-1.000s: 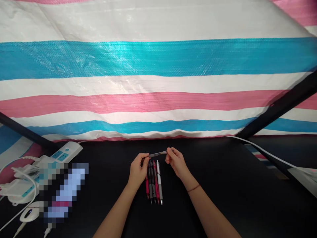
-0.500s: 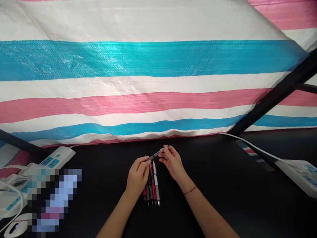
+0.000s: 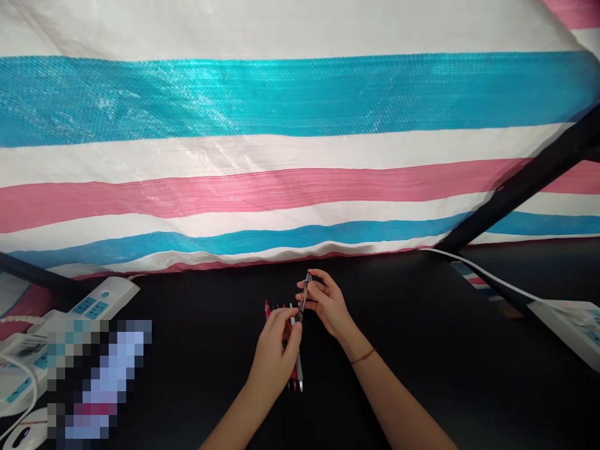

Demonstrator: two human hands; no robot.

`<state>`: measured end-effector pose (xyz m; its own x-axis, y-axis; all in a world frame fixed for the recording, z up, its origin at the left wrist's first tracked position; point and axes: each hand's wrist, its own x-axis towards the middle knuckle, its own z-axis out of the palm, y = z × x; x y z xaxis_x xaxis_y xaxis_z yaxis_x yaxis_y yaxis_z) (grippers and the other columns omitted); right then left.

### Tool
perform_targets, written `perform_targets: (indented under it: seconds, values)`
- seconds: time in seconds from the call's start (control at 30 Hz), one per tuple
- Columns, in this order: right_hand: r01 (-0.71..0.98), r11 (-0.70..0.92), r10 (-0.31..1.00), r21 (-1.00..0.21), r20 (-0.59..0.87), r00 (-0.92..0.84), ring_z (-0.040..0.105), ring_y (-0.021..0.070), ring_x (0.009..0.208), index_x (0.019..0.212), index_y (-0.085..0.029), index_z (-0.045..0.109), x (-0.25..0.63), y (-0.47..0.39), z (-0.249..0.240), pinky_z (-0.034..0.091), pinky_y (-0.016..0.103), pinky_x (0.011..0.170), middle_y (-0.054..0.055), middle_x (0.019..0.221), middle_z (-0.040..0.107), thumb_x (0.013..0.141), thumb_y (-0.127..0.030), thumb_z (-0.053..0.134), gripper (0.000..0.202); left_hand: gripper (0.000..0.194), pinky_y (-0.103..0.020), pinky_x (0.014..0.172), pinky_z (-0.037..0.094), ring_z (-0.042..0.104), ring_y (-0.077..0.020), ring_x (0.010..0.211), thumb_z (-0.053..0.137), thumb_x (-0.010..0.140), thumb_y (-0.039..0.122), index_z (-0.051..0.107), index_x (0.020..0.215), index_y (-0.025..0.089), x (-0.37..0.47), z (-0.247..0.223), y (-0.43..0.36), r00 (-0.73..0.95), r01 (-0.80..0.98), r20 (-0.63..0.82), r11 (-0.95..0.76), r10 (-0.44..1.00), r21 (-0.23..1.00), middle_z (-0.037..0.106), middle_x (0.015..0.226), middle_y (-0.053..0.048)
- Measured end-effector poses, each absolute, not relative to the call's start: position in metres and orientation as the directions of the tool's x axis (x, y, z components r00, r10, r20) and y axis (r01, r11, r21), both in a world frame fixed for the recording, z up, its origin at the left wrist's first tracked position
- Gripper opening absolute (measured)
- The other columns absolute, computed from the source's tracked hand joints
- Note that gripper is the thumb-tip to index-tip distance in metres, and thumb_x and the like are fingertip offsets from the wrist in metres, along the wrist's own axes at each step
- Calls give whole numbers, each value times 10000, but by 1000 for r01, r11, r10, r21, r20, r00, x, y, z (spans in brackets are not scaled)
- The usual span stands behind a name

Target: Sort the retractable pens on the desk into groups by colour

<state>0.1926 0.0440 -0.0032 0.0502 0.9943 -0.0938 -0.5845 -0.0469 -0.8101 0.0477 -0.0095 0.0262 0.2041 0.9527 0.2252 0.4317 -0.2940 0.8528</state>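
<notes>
A slim pen [image 3: 305, 296] with a clear barrel and a dark grip stands steeply tilted between my two hands. My left hand [image 3: 275, 347] pinches its lower, dark end between thumb and fingers. My right hand [image 3: 330, 307] is closed on the upper part with thumb and fingertips. Below and behind my left hand, several pens lie side by side on the black table [image 3: 398, 362]. Among them a white and grey pen [image 3: 300, 369] shows at the right and a red pen [image 3: 267, 309] at the left; my left hand covers most of the others.
At the left lie white power strips [image 3: 105, 297] with cables, a white rounded device [image 3: 29, 430] and a blurred-out object [image 3: 110, 381]. Another power strip [image 3: 569, 331] with a white cable [image 3: 482, 272] is at the right. A striped tarp [image 3: 281, 187] hangs behind, beside a black slanted bar [image 3: 510, 187].
The held pen has swung from a shallow slant to nearly upright. My left hand has moved right, now covering more of the pens on the table. The view has shifted slightly.
</notes>
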Motion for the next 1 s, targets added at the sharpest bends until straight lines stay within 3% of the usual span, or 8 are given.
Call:
perform_targets:
  seconds: [0.3,0.43,0.67,0.83,1.0]
  values:
    - [-595,-92,990,-798,-135,27,684,158,607,973,-226,593,191,46,-7,562,261,526,26,800,719,645,-380,796,415,325,-318,759,547,662,-210,881,553,820,360,644,1071,174,47,21,-4,187,243,-72,25,980,970,685,1006,-89]
    - [-594,-90,991,-799,-131,25,686,160,612,976,-227,594,193,47,-8,561,259,526,22,802,718,651,-378,791,408,383,-315,711,553,666,-195,797,581,802,370,632,1119,162,47,22,-5,223,204,-180,135,958,970,706,941,-77]
    - [-554,-64,996,-830,-90,20,673,157,571,954,-211,603,192,45,-2,556,248,480,23,757,707,664,-376,778,377,417,-307,715,537,665,-207,844,603,785,369,625,1143,156,48,23,-5,282,146,-207,171,937,974,708,953,-81]
    - [-537,-75,996,-840,-92,5,653,136,503,953,-210,600,192,44,1,528,217,430,7,735,700,674,-374,764,363,454,-265,584,520,624,-158,674,628,761,381,624,1151,148,50,23,-6,290,112,-211,186,934,976,684,864,-63]
    - [-523,-62,997,-850,-82,15,662,143,510,966,-206,593,193,45,-1,541,235,454,13,746,707,679,-376,760,372,452,-269,591,521,621,-149,643,650,754,402,640,1130,150,50,22,-5,258,101,-211,191,943,976,704,876,-72]
